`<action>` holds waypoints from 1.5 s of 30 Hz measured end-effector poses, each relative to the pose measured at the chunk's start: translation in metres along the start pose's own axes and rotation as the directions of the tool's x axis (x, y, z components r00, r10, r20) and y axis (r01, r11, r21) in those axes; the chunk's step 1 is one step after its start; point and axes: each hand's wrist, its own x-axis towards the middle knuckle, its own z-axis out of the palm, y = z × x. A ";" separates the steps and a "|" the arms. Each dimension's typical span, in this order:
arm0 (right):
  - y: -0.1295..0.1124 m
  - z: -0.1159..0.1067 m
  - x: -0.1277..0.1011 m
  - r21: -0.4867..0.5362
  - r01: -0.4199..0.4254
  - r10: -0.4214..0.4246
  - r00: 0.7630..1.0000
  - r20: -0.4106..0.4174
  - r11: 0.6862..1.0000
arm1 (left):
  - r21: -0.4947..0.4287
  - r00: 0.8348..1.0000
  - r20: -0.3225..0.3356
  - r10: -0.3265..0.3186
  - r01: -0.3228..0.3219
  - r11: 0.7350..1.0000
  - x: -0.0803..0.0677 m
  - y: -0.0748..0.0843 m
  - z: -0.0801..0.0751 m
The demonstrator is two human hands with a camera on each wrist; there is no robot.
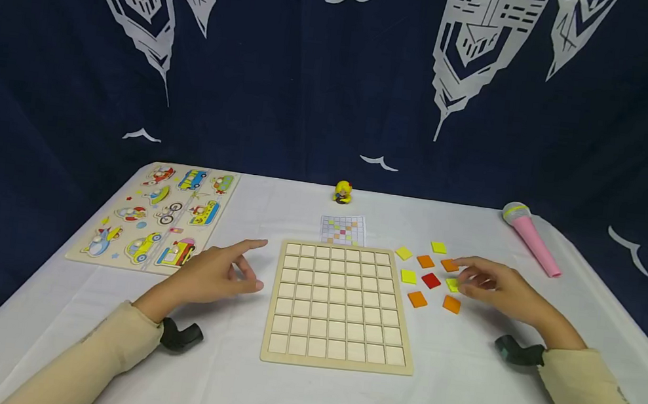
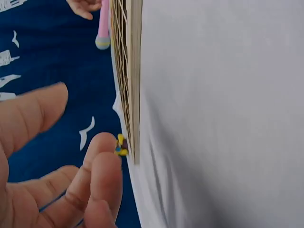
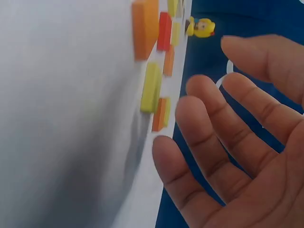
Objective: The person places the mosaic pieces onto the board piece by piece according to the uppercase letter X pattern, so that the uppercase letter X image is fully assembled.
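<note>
A pale wooden grid board (image 1: pixel 336 364) with bare square cells lies in the middle of the table. My left hand (image 1: pixel 212 276) hovers off its left edge, thumb and index finger spread apart, holding nothing. On the board's right side several small square tiles lie scattered in orange, yellow and red, the red tile (image 1: pixel 431 280) among them. My right hand (image 1: pixel 501 290) hangs over the right side of these tiles, its fingertips close by an orange tile (image 1: pixel 449 266) and a yellow tile (image 1: pixel 452 285). In the right wrist view its fingers (image 3: pixel 194 118) are loosely bent and apart, with nothing between them.
Behind the board lies a card (image 1: pixel 343 230) printed with a coloured grid pattern. A small yellow-haired figurine (image 1: pixel 343 192) stands at the table's back edge. To the left is a vehicle puzzle board (image 1: pixel 116 259); a pink toy microphone (image 1: pixel 535 244) lies at the back right.
</note>
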 end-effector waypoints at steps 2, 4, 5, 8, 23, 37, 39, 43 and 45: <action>-0.002 0.001 0.001 0.043 0.018 -0.019 0.999 0.028 0.999 | -0.015 1.000 -0.004 -0.012 0.012 1.000 0.002 0.002 0.003; -0.003 0.003 0.003 0.086 0.040 -0.044 0.998 0.052 0.995 | -0.032 1.000 -0.007 -0.030 0.030 0.999 0.004 0.004 0.007; -0.002 0.003 0.004 0.106 0.054 -0.061 0.996 0.066 0.993 | -0.039 0.999 -0.009 -0.041 0.041 0.998 0.006 0.006 0.009; -0.002 0.004 0.007 0.168 0.087 -0.108 0.987 0.118 0.982 | -0.031 0.998 -0.003 -0.064 0.064 0.997 0.009 0.010 0.015; -0.014 0.016 0.024 0.308 0.058 -0.154 0.942 0.297 0.950 | -0.060 0.988 0.135 -0.078 0.087 0.994 0.021 0.014 0.025; -0.025 0.029 0.029 0.191 -0.035 -0.019 0.961 0.274 0.981 | -0.120 0.976 0.196 -0.095 0.120 0.986 0.023 0.007 0.024; -0.026 0.030 0.028 0.173 -0.038 -0.010 0.963 0.268 0.984 | -0.116 0.976 0.195 -0.092 0.117 0.986 0.023 0.007 0.024; -0.026 0.032 0.028 0.144 -0.016 -0.020 0.967 0.252 0.990 | -0.130 0.977 0.193 -0.086 0.112 0.985 0.022 0.006 0.025; -0.027 0.032 0.027 0.129 -0.006 -0.026 0.969 0.245 0.992 | -0.139 0.978 0.189 -0.087 0.114 0.984 0.022 0.005 0.025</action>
